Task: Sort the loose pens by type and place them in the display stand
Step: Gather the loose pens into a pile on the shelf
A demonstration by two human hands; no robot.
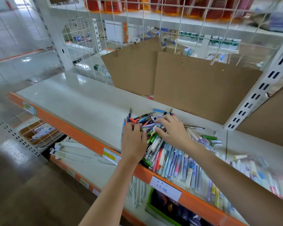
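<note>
A heap of loose pens [155, 144] in many colours lies on the white shelf [82, 103] with an orange front edge. My left hand [133, 141] lies on the left side of the heap, its fingers curled round a few pens at their far end. My right hand [171, 129] reaches over the heap's middle and pinches a lilac pen [149, 125] that runs between the two hands. More pastel pens [183, 163] lie in a loose row to the right. No display stand shows in this view.
Two brown paper bags [201, 88] stand at the shelf's back, against a wire grid. A white slotted upright [258, 92] rises at the right. Lower shelves hold a wire basket [38, 132], white parts and a green box [163, 209]. A handwritten price label [165, 188] sits on the orange edge.
</note>
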